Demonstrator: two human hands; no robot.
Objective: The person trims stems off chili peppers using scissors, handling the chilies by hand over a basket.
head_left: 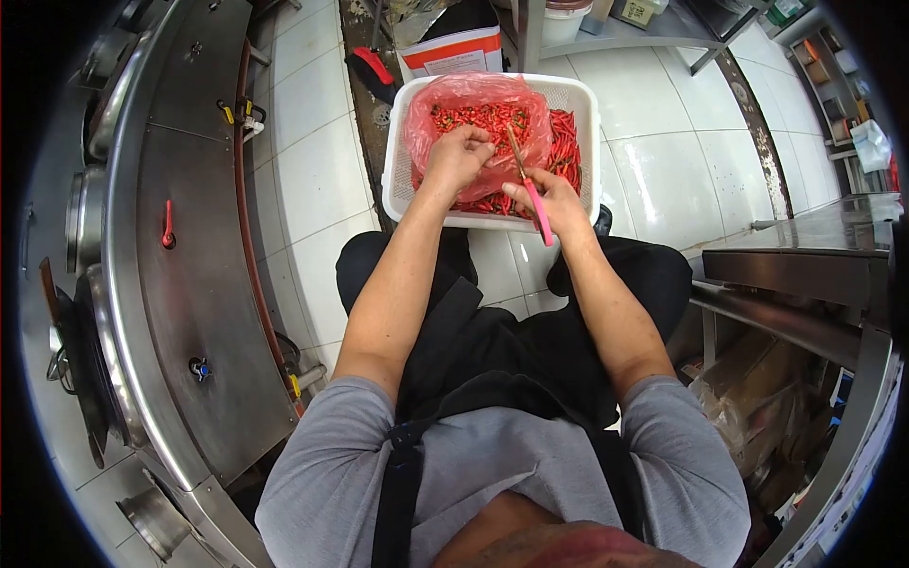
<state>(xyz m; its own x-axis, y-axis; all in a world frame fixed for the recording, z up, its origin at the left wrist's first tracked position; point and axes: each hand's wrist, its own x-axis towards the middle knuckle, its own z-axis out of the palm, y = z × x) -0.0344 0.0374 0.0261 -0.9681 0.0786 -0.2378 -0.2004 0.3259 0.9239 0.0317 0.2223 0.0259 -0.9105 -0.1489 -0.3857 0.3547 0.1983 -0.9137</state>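
A white plastic basket (390, 180) stands on the floor between my knees, with red chili peppers (565, 142) lying in it. Inside it, a thin pink plastic bag (540, 118) sits with its mouth spread, full of more small red chilies (483, 118). My left hand (460, 158) is over the bag, its fingers pinched together; whatever is between them is too small to make out. Scissors (537, 210) with pink handles are gripped in my right hand (557, 201). Their blades point up and away over the bag, close to my left fingertips.
A long steel kitchen counter (204, 284) runs along the left, with a red-handled lever. At the right is a steel table (805, 241). Behind the basket stand an orange-and-white bag (456, 55) and a low steel shelf (625, 40) with a white bucket.
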